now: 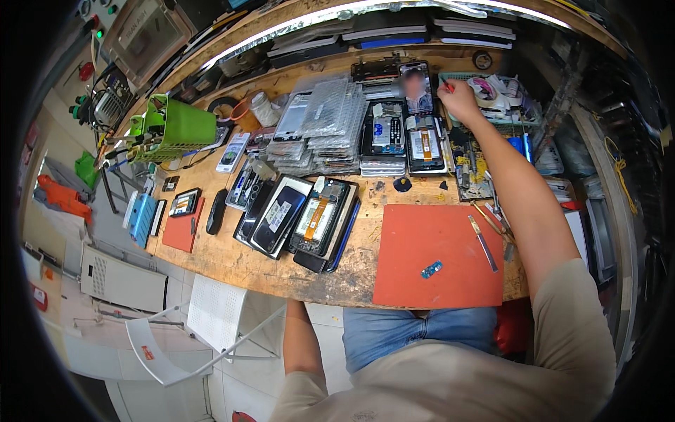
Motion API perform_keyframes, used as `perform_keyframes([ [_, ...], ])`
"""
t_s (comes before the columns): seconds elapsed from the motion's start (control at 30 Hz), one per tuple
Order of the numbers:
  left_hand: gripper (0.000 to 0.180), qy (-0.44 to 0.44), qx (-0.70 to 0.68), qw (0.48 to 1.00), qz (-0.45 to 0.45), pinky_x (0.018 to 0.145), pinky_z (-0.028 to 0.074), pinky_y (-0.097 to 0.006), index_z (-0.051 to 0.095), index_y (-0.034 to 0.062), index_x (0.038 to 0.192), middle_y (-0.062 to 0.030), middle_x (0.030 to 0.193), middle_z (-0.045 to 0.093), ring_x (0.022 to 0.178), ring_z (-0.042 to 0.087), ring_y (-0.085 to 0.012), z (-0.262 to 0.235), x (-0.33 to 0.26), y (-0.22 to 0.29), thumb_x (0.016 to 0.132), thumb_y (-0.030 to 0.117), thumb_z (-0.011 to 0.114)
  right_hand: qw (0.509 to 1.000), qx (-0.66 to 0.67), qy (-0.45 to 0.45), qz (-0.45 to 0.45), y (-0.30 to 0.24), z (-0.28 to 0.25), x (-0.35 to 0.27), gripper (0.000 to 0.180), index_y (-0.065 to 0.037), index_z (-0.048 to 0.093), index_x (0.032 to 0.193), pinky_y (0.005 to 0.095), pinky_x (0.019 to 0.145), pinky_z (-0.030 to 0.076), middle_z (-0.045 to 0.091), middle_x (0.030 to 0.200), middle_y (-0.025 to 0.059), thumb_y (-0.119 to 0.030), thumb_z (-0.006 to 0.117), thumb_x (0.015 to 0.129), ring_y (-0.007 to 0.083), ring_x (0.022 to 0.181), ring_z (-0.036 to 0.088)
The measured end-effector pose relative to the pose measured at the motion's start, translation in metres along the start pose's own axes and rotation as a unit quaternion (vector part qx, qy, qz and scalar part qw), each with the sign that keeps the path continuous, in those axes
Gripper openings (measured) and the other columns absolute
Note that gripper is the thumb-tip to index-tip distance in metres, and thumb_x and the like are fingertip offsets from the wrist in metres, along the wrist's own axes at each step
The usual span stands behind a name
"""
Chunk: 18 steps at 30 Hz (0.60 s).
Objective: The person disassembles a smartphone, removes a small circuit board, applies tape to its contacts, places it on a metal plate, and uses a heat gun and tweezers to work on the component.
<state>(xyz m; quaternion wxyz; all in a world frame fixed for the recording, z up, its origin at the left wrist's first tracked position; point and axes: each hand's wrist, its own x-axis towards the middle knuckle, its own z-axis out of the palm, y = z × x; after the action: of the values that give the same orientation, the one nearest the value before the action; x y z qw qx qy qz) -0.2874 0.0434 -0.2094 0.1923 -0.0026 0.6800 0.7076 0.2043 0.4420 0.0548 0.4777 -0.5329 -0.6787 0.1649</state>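
Note:
My right hand [460, 103] reaches to the back of the bench, its fingers closed at the left edge of a green basket [450, 76] full of small items. Something small and red shows at the fingertips; its kind is too small to make out. Just left of the hand stands a phone with a lit screen [416, 90]. My left forearm [302, 344] runs under the bench's front edge, which hides the hand. In front of me a small blue circuit board [432, 269] lies on a red mat [408, 239], with metal tweezers [483, 243] to its right.
Opened phones [315, 221] lie stacked left of the mat. Behind them rise piles of bubble-wrapped parts [330, 112] and a disassembled phone [387, 130]. A lime-green basket [188, 121] stands at the far left. A shelf edge [295, 39] crosses above, and a white folding chair [216, 309] stands below.

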Motion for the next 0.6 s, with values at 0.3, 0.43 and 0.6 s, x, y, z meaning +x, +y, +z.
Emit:
perform_keyframes([
  [0.3, 0.029, 0.278, -0.060, 0.905, 0.315, 0.071, 0.047, -0.032, 0.057, -0.0071, 0.125, -0.0107, 0.105, 0.058, 0.082, 0.053, -0.0154, -0.104, 0.005, 0.180, 0.106, 0.013, 0.046, 0.999, -0.017, -0.039, 0.020, 0.011, 0.004, 0.006, 0.028, -0.003, 0.074, 0.090, 0.0455, 0.078, 0.055, 0.073, 0.084, 0.0228, -0.030, 0.068, 0.088, 0.0406, 0.084, 0.073],
  [0.43, 0.013, -0.032, 0.086, 0.858, 0.505, 0.082, 0.049, -0.030, 0.064, -0.0015, 0.113, -0.0034, 0.101, 0.063, 0.089, 0.057, -0.0137, -0.018, 0.024, 0.251, 0.106, 0.007, 0.059, 0.999, -0.017, -0.052, 0.001, 0.006, 0.001, 0.001, 0.024, -0.003, 0.074, 0.094, 0.0433, 0.080, 0.055, 0.075, 0.088, 0.0206, -0.025, 0.069, 0.086, 0.0373, 0.087, 0.074],
  [0.6, 0.021, -0.209, 0.181, 0.820, 0.501, 0.087, 0.053, -0.031, 0.070, -0.0039, 0.113, -0.0096, 0.100, 0.073, 0.095, 0.068, -0.0176, 0.152, 0.106, 0.302, 0.105, 0.012, 0.060, 0.998, -0.026, -0.052, 0.011, 0.001, -0.005, -0.004, 0.020, -0.004, 0.075, 0.093, 0.0402, 0.081, 0.055, 0.076, 0.087, 0.0137, -0.021, 0.070, 0.084, 0.0286, 0.085, 0.074],
])
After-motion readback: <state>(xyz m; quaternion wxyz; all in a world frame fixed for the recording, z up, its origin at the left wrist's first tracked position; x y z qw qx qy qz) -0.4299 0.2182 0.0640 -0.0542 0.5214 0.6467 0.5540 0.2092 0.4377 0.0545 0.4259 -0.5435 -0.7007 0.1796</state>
